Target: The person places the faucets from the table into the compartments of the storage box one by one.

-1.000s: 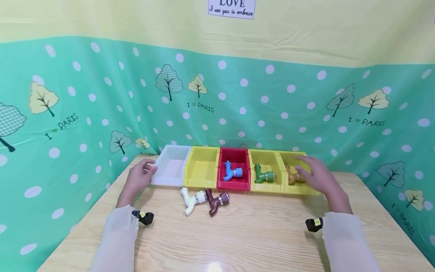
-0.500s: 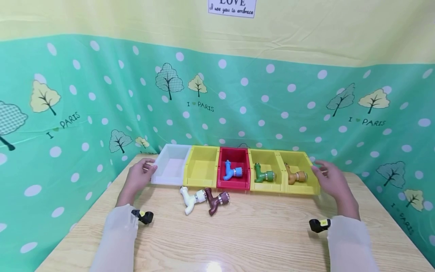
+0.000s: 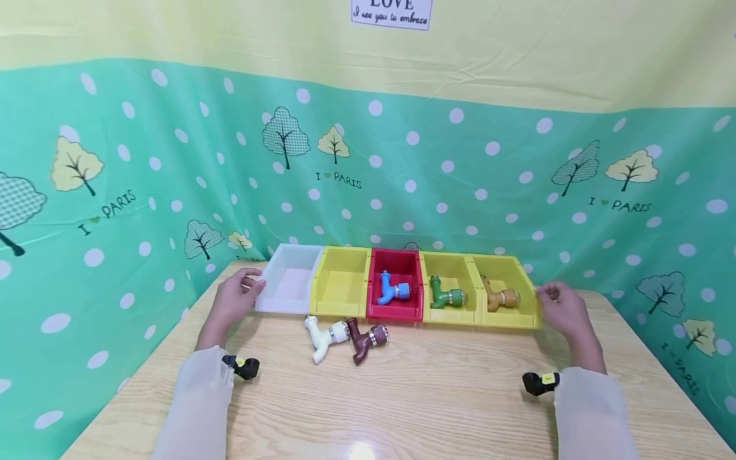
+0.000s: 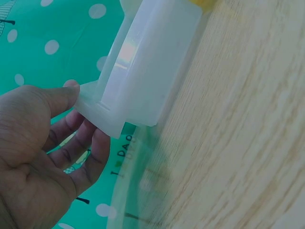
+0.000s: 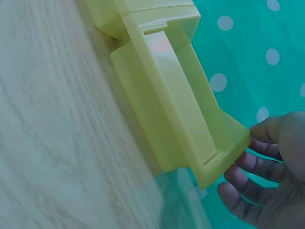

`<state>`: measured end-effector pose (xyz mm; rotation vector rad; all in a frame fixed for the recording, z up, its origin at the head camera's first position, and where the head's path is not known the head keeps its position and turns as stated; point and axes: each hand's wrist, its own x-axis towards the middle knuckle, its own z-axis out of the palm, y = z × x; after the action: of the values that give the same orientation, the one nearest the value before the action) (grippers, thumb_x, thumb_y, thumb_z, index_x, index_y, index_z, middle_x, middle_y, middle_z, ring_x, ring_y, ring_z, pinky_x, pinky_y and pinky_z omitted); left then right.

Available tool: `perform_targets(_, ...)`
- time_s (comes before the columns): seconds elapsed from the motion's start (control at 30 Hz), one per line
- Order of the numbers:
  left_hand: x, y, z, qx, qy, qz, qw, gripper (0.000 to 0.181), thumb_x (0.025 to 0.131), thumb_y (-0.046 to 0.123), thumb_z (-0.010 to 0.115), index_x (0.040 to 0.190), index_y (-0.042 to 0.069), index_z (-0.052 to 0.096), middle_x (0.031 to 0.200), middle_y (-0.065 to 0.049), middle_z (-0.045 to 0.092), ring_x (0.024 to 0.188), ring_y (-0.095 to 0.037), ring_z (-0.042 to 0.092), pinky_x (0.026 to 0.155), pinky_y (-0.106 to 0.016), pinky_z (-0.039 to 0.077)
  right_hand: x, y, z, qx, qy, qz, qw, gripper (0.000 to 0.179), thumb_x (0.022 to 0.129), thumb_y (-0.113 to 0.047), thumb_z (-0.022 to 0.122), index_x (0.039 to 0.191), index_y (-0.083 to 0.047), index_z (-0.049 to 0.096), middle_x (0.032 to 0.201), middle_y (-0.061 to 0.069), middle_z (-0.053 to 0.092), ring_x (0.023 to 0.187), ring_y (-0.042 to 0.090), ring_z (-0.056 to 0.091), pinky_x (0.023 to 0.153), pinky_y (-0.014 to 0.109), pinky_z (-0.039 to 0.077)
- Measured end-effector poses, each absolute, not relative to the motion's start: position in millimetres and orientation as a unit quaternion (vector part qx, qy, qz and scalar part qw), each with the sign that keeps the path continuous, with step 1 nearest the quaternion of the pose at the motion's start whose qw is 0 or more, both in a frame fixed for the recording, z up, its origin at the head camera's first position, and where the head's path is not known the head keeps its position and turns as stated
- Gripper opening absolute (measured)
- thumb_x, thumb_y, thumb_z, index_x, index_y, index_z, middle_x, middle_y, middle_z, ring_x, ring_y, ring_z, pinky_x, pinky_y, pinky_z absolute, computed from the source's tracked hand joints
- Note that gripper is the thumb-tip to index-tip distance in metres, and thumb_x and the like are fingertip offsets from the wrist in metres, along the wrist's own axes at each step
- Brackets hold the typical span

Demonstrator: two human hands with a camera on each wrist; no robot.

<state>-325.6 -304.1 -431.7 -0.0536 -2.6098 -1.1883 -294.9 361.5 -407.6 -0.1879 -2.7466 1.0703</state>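
At the left end of a joined row of bins, my left hand (image 3: 234, 298) pinches the outer rim of the white bin (image 4: 162, 62) between thumb and fingers. My right hand (image 3: 566, 312) holds the outer rim of the rightmost yellow bin (image 5: 143, 105) the same way, thumb on the edge and fingers beneath it. That bin contains an orange-brown tap (image 3: 500, 298). A green tap (image 3: 445, 296) lies in the neighbouring yellow bin (image 3: 451, 264), and a blue tap (image 3: 393, 291) in the red bin (image 3: 397, 313). Another yellow bin (image 3: 342, 281) beside the white one shows only its bare floor.
In front of the row, a white tap (image 3: 326, 338) and a maroon tap (image 3: 367, 340) lie side by side on the wooden table (image 3: 437, 396). A green and yellow patterned cloth (image 3: 402, 160) hangs close behind the bins and along both sides.
My right hand has moved out of the rightmost yellow bin, to the right and down onto its outer rim, uncovering the orange-brown tap. The left hand stays at the white bin.
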Motion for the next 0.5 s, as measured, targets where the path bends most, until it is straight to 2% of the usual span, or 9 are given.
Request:
perform_targets(0.07,-325,-304,-431,-0.019,-0.901,-0.411,0.137,0.039,0.107,0.027,0.057,0.137,0.002,0.056,0.113,-0.022,0.064,0.097,-0.034,0.065,0.07,-0.034,0.058,-295,362,-409,-0.075,-0.919,0.378,0.086,0.047,0.11,-0.031,0.039,0.13,0.01,0.05,0.114,0.025,0.053,0.098,0.035,0.053,0.069,0.034,0.05)
perform_targets(0.2,-325,-303,-430,-0.019,-0.9,-0.412,0.137,0.04,0.107,0.027,0.057,0.137,0.001,0.056,0.114,-0.023,0.064,0.098,-0.034,0.066,0.071,-0.034,0.058,-295,361,-413,-0.094,-0.901,0.417,0.078,0.048,0.11,-0.033,0.039,0.133,0.008,0.049,0.112,0.022,0.053,0.095,0.03,0.056,0.071,0.037,0.057)
perform_targets(0.3,-325,-302,-429,-0.015,-0.9,-0.413,0.135,0.04,0.107,0.027,0.058,0.137,0.002,0.056,0.114,-0.023,0.064,0.098,-0.034,0.065,0.071,-0.034,0.057,-295,360,-416,-0.097,-0.888,0.442,0.083,0.046,0.11,-0.033,0.04,0.132,0.006,0.049,0.112,0.02,0.051,0.096,0.03,0.057,0.073,0.039,0.06)
perform_targets(0.5,-325,-303,-430,-0.007,-0.902,-0.413,0.128,0.04,0.107,0.029,0.057,0.138,0.004,0.056,0.115,-0.022,0.064,0.099,-0.034,0.065,0.07,-0.033,0.058,-297,362,-421,-0.096,-0.875,0.467,0.088,0.049,0.109,-0.032,0.042,0.139,0.006,0.047,0.117,0.02,0.052,0.1,0.031,0.061,0.07,0.031,0.06)
